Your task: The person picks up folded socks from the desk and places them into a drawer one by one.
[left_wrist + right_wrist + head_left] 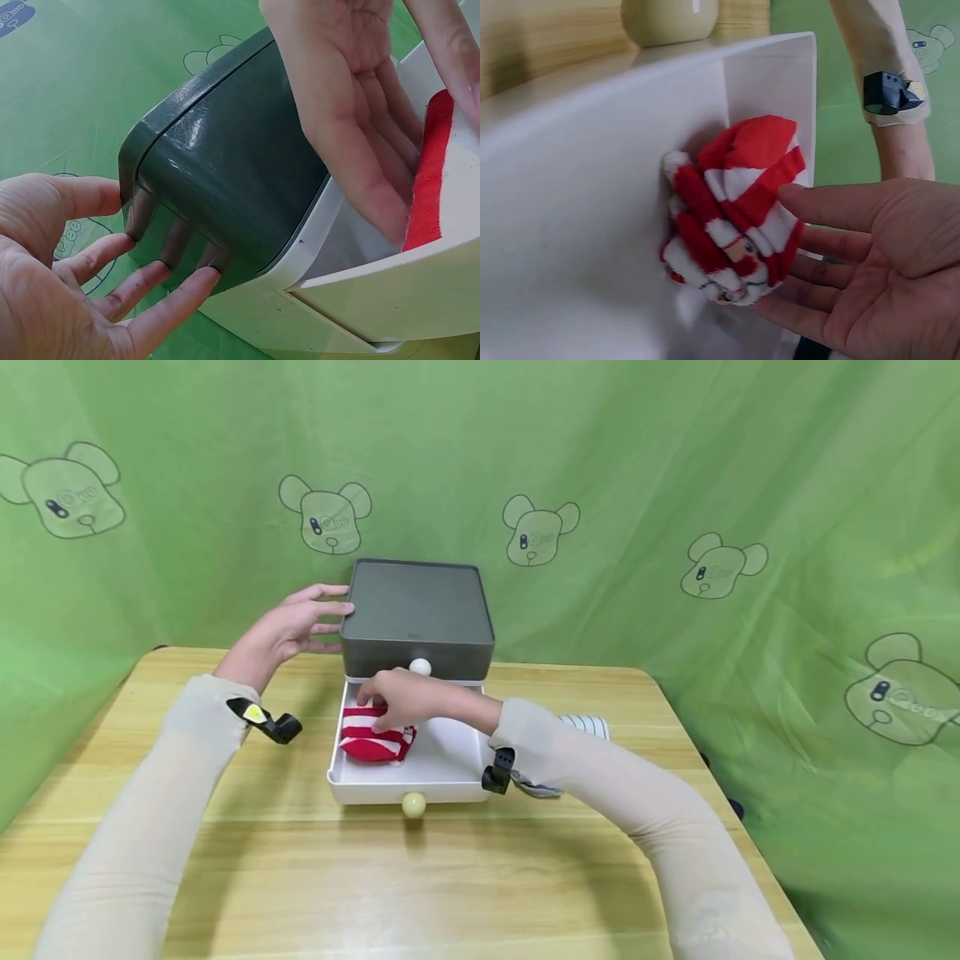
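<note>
A dark grey drawer box (pixel 417 607) stands at the back of the wooden table, and its white lower drawer (pixel 442 768) is pulled out toward me. My left hand (pixel 288 625) presses its straight fingers (pixel 161 311) against the box's left side (pixel 217 180). A rolled red-and-white striped sock (pixel 375 739) lies in the drawer's left part. My right hand (pixel 397 697) rests on the sock with flat fingers; in the right wrist view the fingers (pixel 832 247) touch the sock (pixel 731 206) without curling round it.
A cream knob (pixel 413 804) sticks out of the drawer's front, and a second one (pixel 421 667) sits on the drawer above. A grey-striped cloth (pixel 585 725) lies on the table behind my right forearm. Green fabric walls surround the wooden table (pixel 300 877).
</note>
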Action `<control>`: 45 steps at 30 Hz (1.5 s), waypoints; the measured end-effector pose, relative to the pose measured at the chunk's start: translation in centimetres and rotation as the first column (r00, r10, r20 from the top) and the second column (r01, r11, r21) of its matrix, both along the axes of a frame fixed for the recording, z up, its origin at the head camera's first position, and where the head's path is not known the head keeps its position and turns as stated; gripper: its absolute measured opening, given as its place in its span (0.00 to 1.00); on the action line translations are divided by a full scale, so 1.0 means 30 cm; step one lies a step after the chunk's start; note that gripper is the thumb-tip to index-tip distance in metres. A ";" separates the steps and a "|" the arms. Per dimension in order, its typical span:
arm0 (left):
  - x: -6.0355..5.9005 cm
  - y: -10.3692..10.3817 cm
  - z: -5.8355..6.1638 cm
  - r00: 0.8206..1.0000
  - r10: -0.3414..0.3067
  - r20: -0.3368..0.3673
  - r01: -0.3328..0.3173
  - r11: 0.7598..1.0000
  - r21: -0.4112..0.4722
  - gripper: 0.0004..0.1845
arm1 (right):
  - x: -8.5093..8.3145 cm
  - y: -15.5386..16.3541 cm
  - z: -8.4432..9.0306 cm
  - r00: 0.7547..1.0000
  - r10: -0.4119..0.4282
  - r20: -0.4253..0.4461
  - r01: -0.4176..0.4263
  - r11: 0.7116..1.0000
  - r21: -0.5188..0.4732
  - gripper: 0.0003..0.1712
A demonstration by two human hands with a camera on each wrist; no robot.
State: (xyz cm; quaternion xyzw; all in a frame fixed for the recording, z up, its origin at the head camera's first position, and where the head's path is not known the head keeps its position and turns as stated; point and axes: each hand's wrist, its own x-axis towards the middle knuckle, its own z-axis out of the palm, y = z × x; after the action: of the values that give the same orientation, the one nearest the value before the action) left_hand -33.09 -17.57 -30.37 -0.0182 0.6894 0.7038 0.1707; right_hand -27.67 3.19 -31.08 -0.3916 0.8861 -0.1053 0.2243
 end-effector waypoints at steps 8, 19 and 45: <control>-0.002 -0.001 -0.003 1.000 -0.006 0.005 0.006 1.000 0.007 0.36 | 0.013 0.063 0.070 0.999 0.033 0.036 -0.030 0.996 -0.080 0.27; -0.006 -0.001 -0.001 1.000 -0.008 0.000 0.008 1.000 0.008 0.37 | 0.013 0.357 0.144 0.999 0.032 0.035 -0.022 0.966 -0.258 0.20; -0.007 -0.002 0.000 1.000 -0.002 0.009 0.002 1.000 -0.008 0.37 | -0.059 0.742 -0.148 0.947 -0.180 0.266 0.185 0.983 0.009 0.21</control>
State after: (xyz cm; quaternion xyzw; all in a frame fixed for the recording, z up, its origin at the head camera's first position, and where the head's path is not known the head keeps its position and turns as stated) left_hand -33.30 -17.61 -30.37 -0.0212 0.6915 0.7008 0.1742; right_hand -29.44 25.44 -35.52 -0.2921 0.8796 -0.1845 0.3271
